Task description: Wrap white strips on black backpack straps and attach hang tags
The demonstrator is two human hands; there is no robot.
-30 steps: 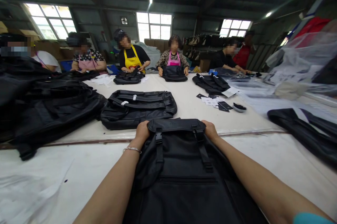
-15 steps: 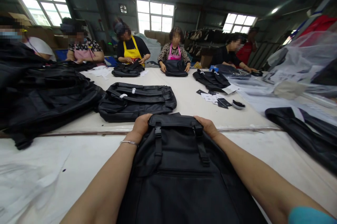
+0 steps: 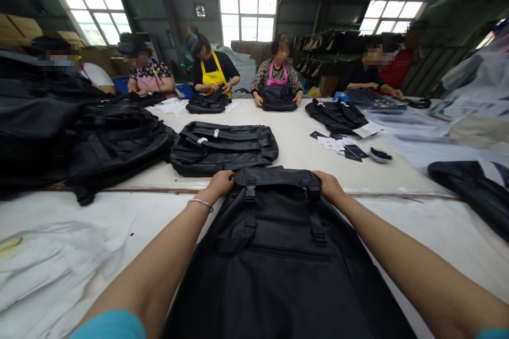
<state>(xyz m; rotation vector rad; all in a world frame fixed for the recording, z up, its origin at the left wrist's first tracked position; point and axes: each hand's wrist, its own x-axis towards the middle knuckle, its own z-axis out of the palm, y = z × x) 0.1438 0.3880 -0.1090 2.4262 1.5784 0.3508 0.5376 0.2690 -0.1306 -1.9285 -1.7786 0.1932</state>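
A black backpack (image 3: 286, 275) lies before me on the white table, its buckled straps and zip facing up. My left hand (image 3: 220, 184) grips the left corner of its top flap, fingers closed on the edge. On the opposite corner, my right hand (image 3: 329, 186) is closed the same way, with its fingertips hidden behind the flap. Just beyond my left hand lies another black backpack (image 3: 228, 150), its shoulder straps up and bound with white bands.
More black backpacks (image 3: 115, 148) are heaped at the left, near clear plastic bags (image 3: 59, 264). Tags (image 3: 338, 144) and a small brush (image 3: 379, 156) lie at the right, with a black bag (image 3: 473, 190) farther right. Several co-workers (image 3: 212, 71) work across the table.
My view has turned left, so everything sits farther right in it. Both hands still hold the backpack's top, which appears slightly higher and stretched flatter.
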